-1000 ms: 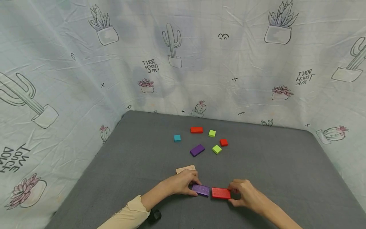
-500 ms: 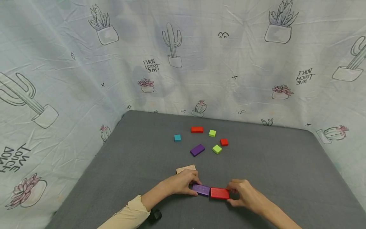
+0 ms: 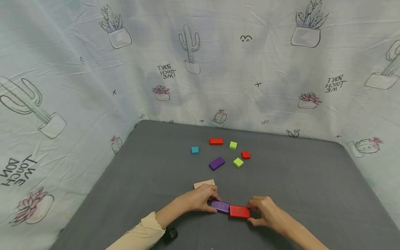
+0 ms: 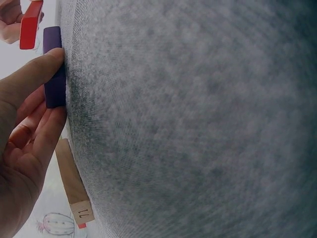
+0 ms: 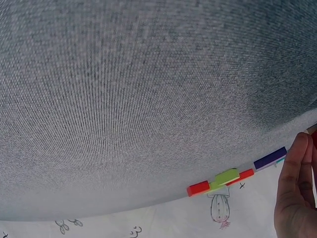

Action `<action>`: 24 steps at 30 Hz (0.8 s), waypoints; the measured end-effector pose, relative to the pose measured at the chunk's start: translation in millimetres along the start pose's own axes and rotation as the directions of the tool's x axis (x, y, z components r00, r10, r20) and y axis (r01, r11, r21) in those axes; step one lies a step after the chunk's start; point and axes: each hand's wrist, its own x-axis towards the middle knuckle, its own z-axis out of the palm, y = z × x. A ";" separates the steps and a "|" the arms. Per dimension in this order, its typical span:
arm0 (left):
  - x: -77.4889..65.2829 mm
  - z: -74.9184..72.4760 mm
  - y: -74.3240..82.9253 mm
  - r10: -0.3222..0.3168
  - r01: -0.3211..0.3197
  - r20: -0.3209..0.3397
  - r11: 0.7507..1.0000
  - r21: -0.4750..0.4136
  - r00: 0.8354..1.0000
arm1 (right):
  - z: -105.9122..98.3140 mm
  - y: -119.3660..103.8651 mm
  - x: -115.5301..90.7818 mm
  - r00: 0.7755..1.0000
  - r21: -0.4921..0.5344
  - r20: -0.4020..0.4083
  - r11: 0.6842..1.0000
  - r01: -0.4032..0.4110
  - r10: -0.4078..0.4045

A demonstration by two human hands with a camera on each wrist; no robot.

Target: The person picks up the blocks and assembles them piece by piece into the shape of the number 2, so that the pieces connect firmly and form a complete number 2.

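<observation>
Near the front of the table, my left hand [image 3: 203,198] pinches a purple rectangular block [image 3: 220,206] between thumb and fingers. In the left wrist view this block [image 4: 54,89] rests down at the grey cloth. My right hand [image 3: 265,210] grips a red rectangular block [image 3: 239,211] by its right end. Seen from the left wrist, the red block [image 4: 30,25] is held higher off the cloth than the purple one. The two blocks meet end to end in the head view. Just behind my left hand lies a plain wooden block [image 3: 204,183], partly covered by that hand.
Farther back on the grey table [image 3: 150,166] lie another purple block [image 3: 217,163], a blue cube [image 3: 195,150], a long red block [image 3: 216,141], a small red block [image 3: 246,155] and two lime-green blocks [image 3: 238,162]. A cactus-print curtain [image 3: 225,93] hangs behind.
My right hand has brought the red block slightly left, closing the narrow gap to the purple block. The left hand keeps its hold on the purple block, and the head view has shifted slightly.
</observation>
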 end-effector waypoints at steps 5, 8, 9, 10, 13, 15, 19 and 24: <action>0.5 -0.1 -0.9 0.017 -0.017 -0.004 1.000 0.013 1.000 | -0.5 0.4 0.4 1.000 0.007 0.016 1.000 -0.007 0.007; 0.2 -0.2 -1.4 0.022 -0.022 -0.005 1.000 0.012 1.000 | 0.7 0.8 0.7 1.000 0.006 0.017 1.000 0.006 -0.006; 0.1 -0.2 -1.5 0.021 -0.021 -0.004 1.000 0.011 1.000 | 1.1 0.9 0.8 1.000 0.004 0.016 1.000 0.012 -0.012; 0.2 -0.2 -1.6 0.021 -0.021 -0.004 1.000 0.010 1.000 | 1.6 1.0 1.1 1.000 0.000 0.014 1.000 0.016 -0.016; 0.2 0.1 -2.1 0.017 -0.017 -0.002 1.000 0.006 1.000 | 2.4 1.1 1.7 1.000 -0.010 0.008 1.000 0.021 -0.021; 0.2 0.4 -2.6 0.014 -0.014 -0.001 1.000 0.008 1.000 | 2.1 1.3 1.8 1.000 -0.009 0.015 1.000 0.013 -0.013; 0.0 0.1 -2.6 0.011 -0.011 0.001 1.000 0.005 1.000 | 1.9 2.0 1.0 1.000 0.008 0.026 1.000 -0.007 0.007; -0.4 -0.3 -2.0 0.016 -0.016 0.003 1.000 0.007 1.000 | 1.2 3.2 -2.5 1.000 0.028 0.013 0.999 -0.020 0.020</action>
